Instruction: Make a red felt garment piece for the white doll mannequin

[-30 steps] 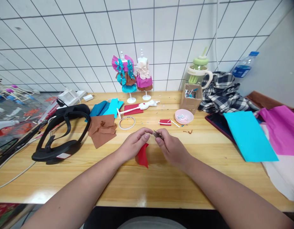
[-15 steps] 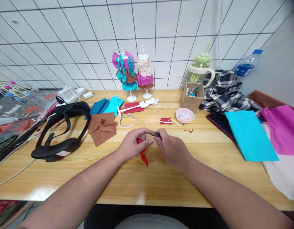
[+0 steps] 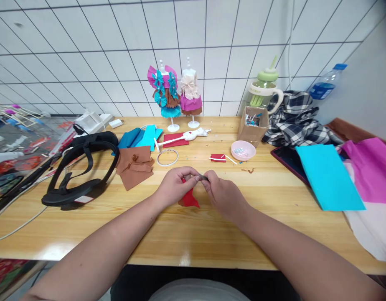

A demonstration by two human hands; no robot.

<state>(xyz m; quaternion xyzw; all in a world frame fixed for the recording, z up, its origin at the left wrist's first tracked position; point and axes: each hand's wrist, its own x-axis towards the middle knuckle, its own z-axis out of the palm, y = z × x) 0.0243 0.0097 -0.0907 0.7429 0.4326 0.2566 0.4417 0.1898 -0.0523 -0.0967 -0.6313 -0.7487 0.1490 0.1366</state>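
My left hand point(image 3: 176, 188) is closed, with a crinkled strip of red paper or cloth point(image 3: 189, 199) hanging below its fingers. Its thumb and forefinger pinch together at the tip of a small dark grey tool point(image 3: 204, 177). The other end of that tool sits in my closed right hand point(image 3: 226, 196), mostly hidden, so its exact kind does not show. Both hands meet just above the table. Beyond them lie a thin white ring point(image 3: 167, 163) and a small red piece with white strips point(image 3: 217, 158).
Two dressed mini mannequins point(image 3: 170, 108) stand by the wall; a bare one point(image 3: 193, 134) lies before them. Brown sheets point(image 3: 133, 177) and a black headset point(image 3: 83, 200) are left. A pink bowl point(image 3: 243, 155), cardboard box point(image 3: 251, 133) and turquoise sheet point(image 3: 332, 177) are right.
The red strip has swung and spread out below my left hand. My left thumb has come up against the forefinger, closing the pinch at the dark tool's tip.
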